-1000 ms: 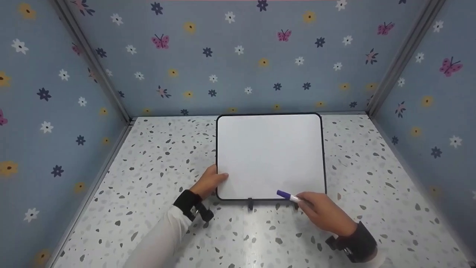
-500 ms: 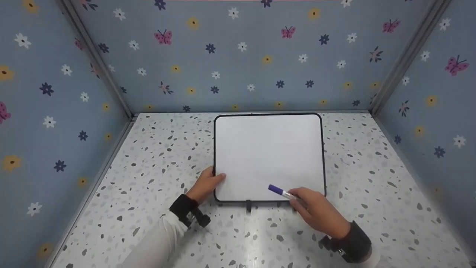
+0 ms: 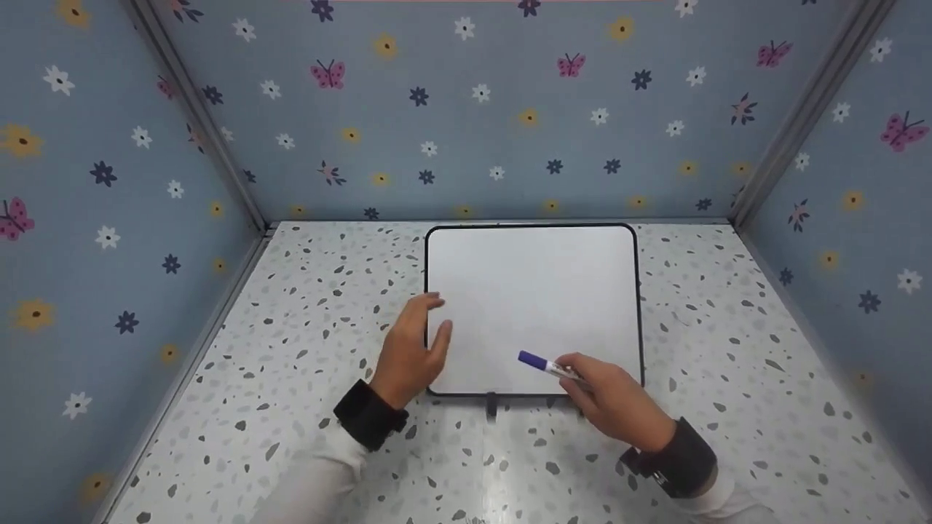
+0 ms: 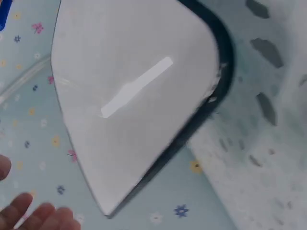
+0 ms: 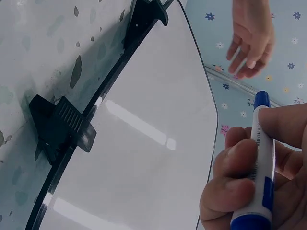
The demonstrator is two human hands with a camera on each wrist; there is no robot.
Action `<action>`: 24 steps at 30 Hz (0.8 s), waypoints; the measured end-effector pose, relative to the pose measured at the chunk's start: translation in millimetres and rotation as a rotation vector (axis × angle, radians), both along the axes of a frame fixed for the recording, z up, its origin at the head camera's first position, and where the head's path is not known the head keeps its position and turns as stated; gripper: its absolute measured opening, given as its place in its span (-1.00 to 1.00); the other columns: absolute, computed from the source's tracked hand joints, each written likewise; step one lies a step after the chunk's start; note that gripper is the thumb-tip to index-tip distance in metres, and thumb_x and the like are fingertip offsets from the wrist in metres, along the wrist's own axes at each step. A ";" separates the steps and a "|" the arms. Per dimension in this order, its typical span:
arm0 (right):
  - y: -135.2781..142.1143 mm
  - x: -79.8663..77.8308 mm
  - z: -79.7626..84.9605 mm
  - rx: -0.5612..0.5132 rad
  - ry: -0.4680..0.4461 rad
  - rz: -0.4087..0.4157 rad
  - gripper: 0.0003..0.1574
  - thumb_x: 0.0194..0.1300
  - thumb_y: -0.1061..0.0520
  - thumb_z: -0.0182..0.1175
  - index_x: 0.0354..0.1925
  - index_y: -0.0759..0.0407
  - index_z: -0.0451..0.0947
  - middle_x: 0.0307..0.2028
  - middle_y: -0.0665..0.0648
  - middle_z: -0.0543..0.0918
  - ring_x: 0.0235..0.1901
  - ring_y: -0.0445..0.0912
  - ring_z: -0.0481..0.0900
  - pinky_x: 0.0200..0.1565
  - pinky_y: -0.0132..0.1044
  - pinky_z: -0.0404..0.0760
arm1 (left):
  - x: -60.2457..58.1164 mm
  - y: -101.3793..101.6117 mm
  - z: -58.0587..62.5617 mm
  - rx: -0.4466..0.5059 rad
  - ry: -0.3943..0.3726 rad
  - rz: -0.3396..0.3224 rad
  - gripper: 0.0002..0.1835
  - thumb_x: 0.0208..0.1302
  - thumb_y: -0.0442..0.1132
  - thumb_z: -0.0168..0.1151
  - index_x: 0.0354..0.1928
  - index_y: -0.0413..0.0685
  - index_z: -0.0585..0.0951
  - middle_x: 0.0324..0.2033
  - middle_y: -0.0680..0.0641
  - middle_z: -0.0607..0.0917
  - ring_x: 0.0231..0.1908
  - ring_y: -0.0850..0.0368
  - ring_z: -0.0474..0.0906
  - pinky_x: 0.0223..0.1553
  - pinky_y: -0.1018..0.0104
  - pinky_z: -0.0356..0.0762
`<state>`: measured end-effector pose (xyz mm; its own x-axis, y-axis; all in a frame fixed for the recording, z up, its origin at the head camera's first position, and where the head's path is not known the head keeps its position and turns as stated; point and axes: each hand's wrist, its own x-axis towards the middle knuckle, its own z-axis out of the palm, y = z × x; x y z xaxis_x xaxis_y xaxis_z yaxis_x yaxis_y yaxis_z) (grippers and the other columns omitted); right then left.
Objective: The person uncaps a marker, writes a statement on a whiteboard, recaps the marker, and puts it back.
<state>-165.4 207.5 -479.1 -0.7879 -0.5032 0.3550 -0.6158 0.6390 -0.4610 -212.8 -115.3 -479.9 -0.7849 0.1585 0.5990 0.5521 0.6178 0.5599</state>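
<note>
A whiteboard (image 3: 531, 298) with a thin black rim and a bare white face stands propped up before me. My right hand (image 3: 619, 400) grips a marker (image 5: 263, 163) with a white barrel, its blue-purple cap on and pointing toward the left hand. In the head view this hand overlaps the board's lower right corner. My left hand (image 3: 409, 356) is off the rim, with fingers and thumb spread apart and nothing between them; it overlaps the board's left edge. The left wrist view catches only its fingertips (image 4: 45, 218) at the lower left, apart from the board.
Black clip feet (image 5: 62, 124) hold the board's bottom edge above the speckled tabletop (image 3: 320, 306). Behind rises a blue flowered wall (image 3: 451, 65), with similar panels at left and right meeting it at grey corner posts (image 3: 196, 109).
My left hand has let go of the board's left edge, with its fingers now opened and raised. The right hand with the marker has drifted left and slightly up.
</note>
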 end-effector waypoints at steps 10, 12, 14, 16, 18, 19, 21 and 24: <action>-17.1 2.7 5.6 -0.006 0.149 0.108 -0.79 0.37 0.25 0.44 -0.05 0.14 0.69 -0.27 0.02 0.82 -0.37 -0.20 0.73 -0.32 -0.28 0.75 | 39.3 42.9 28.7 -0.684 0.236 -0.334 -0.80 0.54 -0.14 0.33 0.00 -0.11 0.71 -0.27 0.03 0.75 -0.30 0.17 0.67 -0.25 0.37 0.69; -18.9 4.2 6.1 -0.003 0.215 0.118 -0.77 0.32 0.24 0.49 -0.08 0.14 0.69 -0.28 0.02 0.83 -0.38 -0.20 0.74 -0.34 -0.29 0.74 | 43.9 47.5 30.3 -0.738 0.232 -0.337 -0.88 0.57 -0.17 0.29 -0.08 -0.07 0.69 -0.35 0.07 0.68 -0.39 0.21 0.58 -0.36 0.40 0.60; -20.5 5.8 6.6 0.001 0.280 0.118 -0.73 0.28 0.23 0.52 -0.08 0.14 0.69 -0.28 0.01 0.82 -0.39 -0.20 0.74 -0.36 -0.32 0.72 | 46.9 50.4 31.0 -0.772 0.220 -0.338 -0.92 0.58 -0.22 0.25 -0.14 -0.05 0.65 -0.40 0.08 0.62 -0.44 0.22 0.52 -0.42 0.41 0.54; -21.8 7.0 6.7 0.014 0.342 0.107 -0.70 0.24 0.23 0.55 -0.08 0.13 0.69 -0.30 -0.01 0.80 -0.42 -0.22 0.70 -0.40 -0.35 0.68 | 48.7 51.9 31.7 -0.789 0.194 -0.336 -0.93 0.57 -0.26 0.21 -0.16 -0.06 0.62 -0.42 0.07 0.58 -0.46 0.21 0.48 -0.44 0.40 0.50; -23.4 7.9 7.5 0.028 0.401 0.093 -0.67 0.21 0.23 0.57 -0.08 0.13 0.69 -0.35 -0.02 0.77 -0.47 -0.23 0.64 -0.45 -0.38 0.63 | 49.3 52.5 31.8 -0.791 0.151 -0.334 -0.95 0.55 -0.28 0.20 -0.15 -0.08 0.59 -0.41 0.06 0.57 -0.45 0.20 0.46 -0.43 0.39 0.50; -24.1 8.0 7.8 0.041 0.434 0.085 -0.66 0.20 0.23 0.58 -0.08 0.13 0.69 -0.38 -0.03 0.74 -0.49 -0.24 0.60 -0.48 -0.40 0.59 | 49.1 52.5 31.8 -0.793 0.125 -0.338 -0.95 0.55 -0.29 0.18 -0.13 -0.10 0.58 -0.40 0.05 0.56 -0.45 0.19 0.46 -0.41 0.38 0.51; -25.2 7.8 8.3 0.078 0.506 0.075 -0.67 0.19 0.23 0.59 -0.09 0.14 0.70 -0.43 -0.03 0.67 -0.52 -0.23 0.52 -0.52 -0.40 0.53 | 48.7 52.8 30.9 -0.793 0.069 -0.350 -0.96 0.54 -0.30 0.17 -0.10 -0.12 0.56 -0.38 0.03 0.56 -0.43 0.19 0.44 -0.39 0.36 0.53; -25.6 7.4 8.1 0.126 0.593 0.075 -0.66 0.15 0.23 0.60 -0.12 0.14 0.70 -0.45 -0.03 0.63 -0.53 -0.20 0.50 -0.54 -0.37 0.51 | 48.0 53.4 26.8 -0.805 -0.002 -0.372 -0.94 0.54 -0.28 0.16 -0.07 -0.11 0.54 -0.35 0.03 0.56 -0.42 0.20 0.44 -0.37 0.34 0.56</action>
<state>-158.0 181.9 -471.0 -0.4351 -0.6168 0.6560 -0.7900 0.6111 0.0505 -164.8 -61.9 -453.1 -0.5998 0.7762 0.1943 0.7949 0.6057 0.0339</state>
